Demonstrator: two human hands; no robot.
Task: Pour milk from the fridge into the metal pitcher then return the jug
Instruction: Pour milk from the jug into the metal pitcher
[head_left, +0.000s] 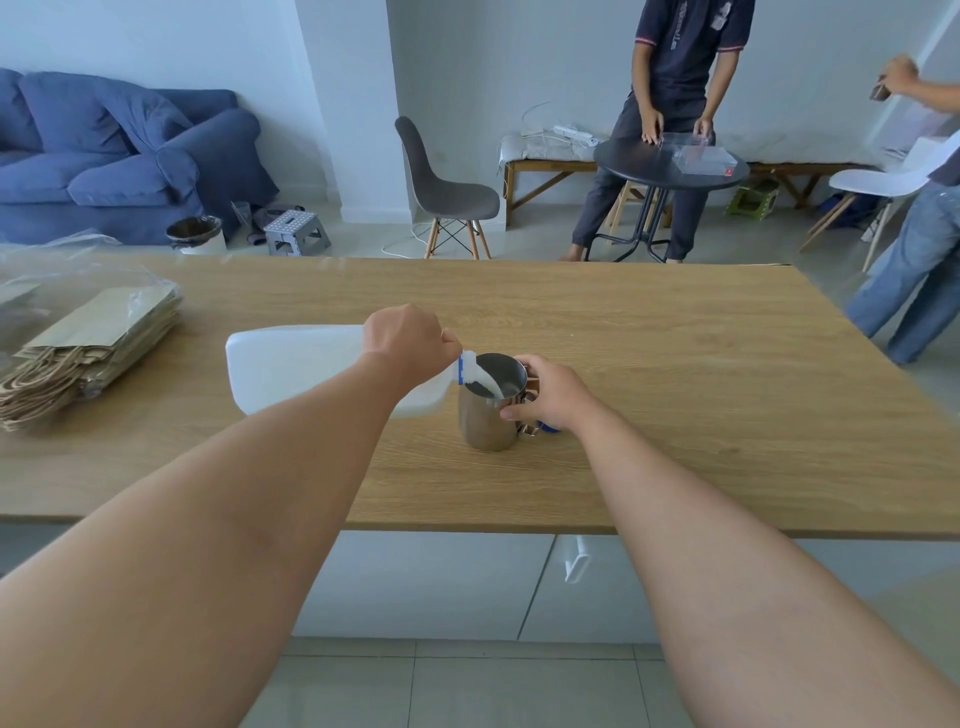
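Both hands grip: left (410, 345) tips milk jug (291, 366), right (550, 392) steadies milk-catching pitcher (483, 421)

The metal pitcher (488, 410) stands upright on the table (649, 374), near its middle. The milk jug (301, 371) is tipped on its side just left of the pitcher, its mouth over the pitcher's rim. The left hand (408, 343) sits on the jug's handle end; the right hand (548, 392) is on the pitcher's right side. A stack of paper bags (88, 353) lies at the table's left edge. Behind the table stand a chair (441, 192) and, further right, a round side table (670, 166).
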